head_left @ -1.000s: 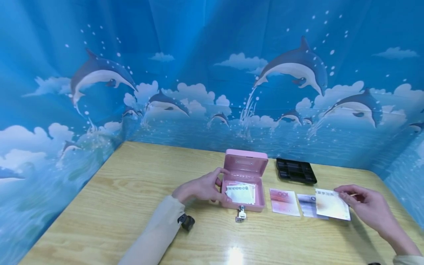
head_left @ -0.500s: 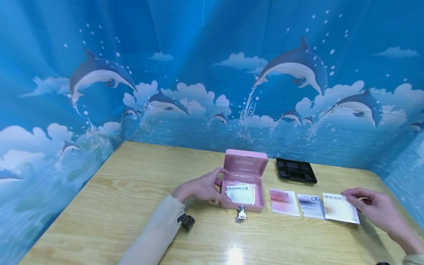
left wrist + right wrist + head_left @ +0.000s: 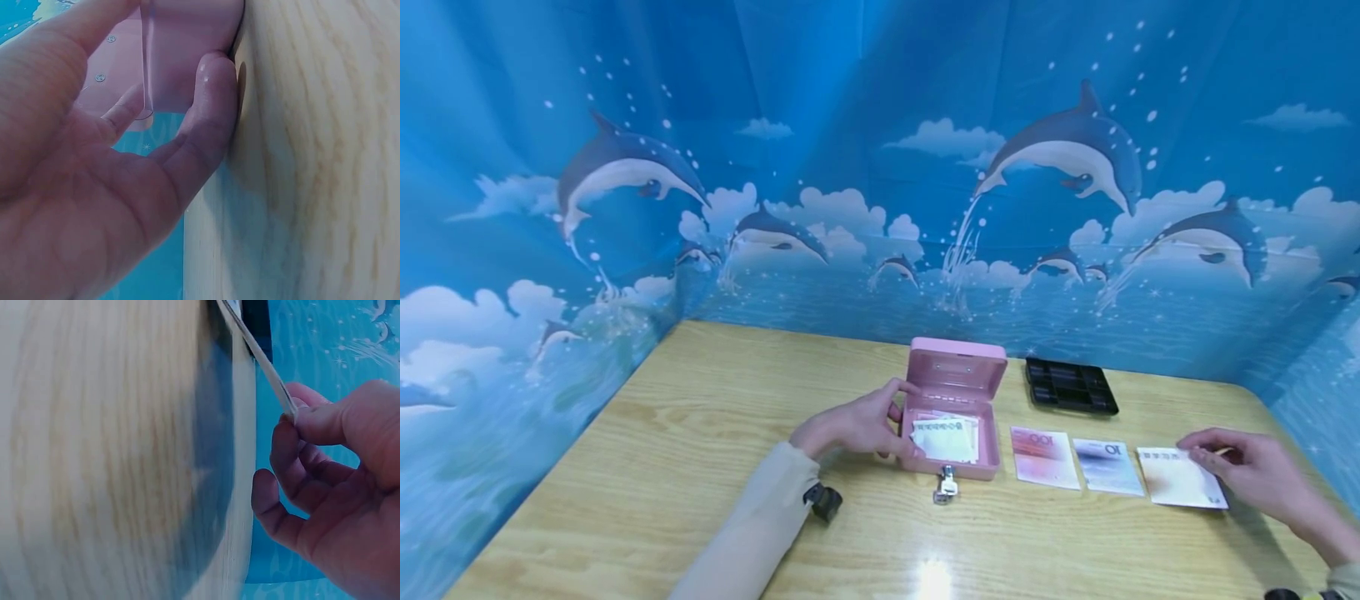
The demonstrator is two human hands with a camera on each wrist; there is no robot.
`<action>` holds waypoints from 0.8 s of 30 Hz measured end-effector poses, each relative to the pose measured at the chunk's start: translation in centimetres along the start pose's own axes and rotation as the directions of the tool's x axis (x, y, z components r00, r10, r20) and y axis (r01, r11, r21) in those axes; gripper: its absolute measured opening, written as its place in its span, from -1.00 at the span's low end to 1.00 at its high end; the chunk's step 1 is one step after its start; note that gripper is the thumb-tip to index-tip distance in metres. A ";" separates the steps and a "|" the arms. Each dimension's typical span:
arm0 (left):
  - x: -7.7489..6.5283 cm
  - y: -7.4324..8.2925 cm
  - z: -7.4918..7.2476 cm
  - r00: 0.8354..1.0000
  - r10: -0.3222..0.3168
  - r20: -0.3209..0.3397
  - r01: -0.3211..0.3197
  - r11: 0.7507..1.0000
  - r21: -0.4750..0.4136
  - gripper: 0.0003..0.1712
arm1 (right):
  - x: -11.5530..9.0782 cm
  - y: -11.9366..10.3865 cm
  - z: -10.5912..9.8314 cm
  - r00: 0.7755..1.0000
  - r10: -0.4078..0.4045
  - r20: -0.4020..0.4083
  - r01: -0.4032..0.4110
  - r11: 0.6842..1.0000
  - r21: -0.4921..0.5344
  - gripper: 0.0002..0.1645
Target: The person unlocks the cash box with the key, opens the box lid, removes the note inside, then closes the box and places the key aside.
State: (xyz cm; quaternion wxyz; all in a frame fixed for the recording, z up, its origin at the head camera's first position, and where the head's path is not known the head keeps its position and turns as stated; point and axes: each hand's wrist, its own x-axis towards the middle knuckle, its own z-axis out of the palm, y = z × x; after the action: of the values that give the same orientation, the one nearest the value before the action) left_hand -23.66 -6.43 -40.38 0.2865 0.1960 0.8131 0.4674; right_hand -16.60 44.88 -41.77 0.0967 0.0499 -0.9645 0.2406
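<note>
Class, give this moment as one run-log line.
left hand: grips open pink box; right hand: pinches pale note; red note, blue note: on table; black tray: behind notes

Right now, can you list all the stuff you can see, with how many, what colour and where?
box: 1, pink, open on the table
notes in box: several, whitish and pinkish, overlapping, too hidden to count
clasp: 1, silver, at the box's front
red note: 1, red, right of the box
blue note: 1, blue, right of the red one
pale note: 1, tan-white, pinched in the right hand
tray: 1, black, behind the notes
table: 1, light wood, under everything
curtain: dolphin-printed, blue, behind the table
wrist devices: 2, black, one per wrist
sleeves: 2, pale, on the arms
left hand: 1, bare, gripping the box's left side
right hand: 1, bare, far right
</note>
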 end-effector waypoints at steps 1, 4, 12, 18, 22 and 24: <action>0.0 0.0 0.0 1.000 0.001 -0.001 -0.001 1.000 0.001 0.04 | 0.1 0.1 0.1 1.000 -0.011 0.002 0.011 1.000 -0.012 -0.88; 0.0 0.0 0.0 1.000 0.000 -0.004 0.000 1.000 0.008 0.03 | 0.5 0.2 0.2 0.999 -0.021 0.032 0.022 0.998 -0.053 -0.88; 0.0 0.1 0.0 1.000 -0.024 -0.018 0.025 1.000 0.018 0.04 | 1.4 0.5 0.2 0.990 0.009 0.140 0.006 0.995 -0.104 -0.86; 0.0 0.2 0.0 0.999 -0.041 -0.022 0.041 0.999 0.021 0.05 | 1.7 0.8 0.3 0.985 -0.013 0.172 0.037 0.990 -0.139 -0.87; 0.0 0.2 0.0 0.999 -0.044 -0.021 0.044 0.999 0.022 0.05 | 1.9 0.8 0.3 0.983 0.014 0.184 0.017 0.986 -0.168 -0.92; 0.0 0.2 0.0 0.999 -0.047 -0.023 0.047 0.999 0.022 0.05 | 2.0 0.8 0.3 0.983 0.025 0.184 0.008 0.984 -0.178 -0.94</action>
State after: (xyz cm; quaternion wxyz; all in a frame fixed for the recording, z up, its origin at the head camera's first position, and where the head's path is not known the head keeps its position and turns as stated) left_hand -23.66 -6.33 -40.21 0.2861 0.1749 0.8258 0.4534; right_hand -18.71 45.32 -41.96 0.0095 0.0592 -0.9872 0.1480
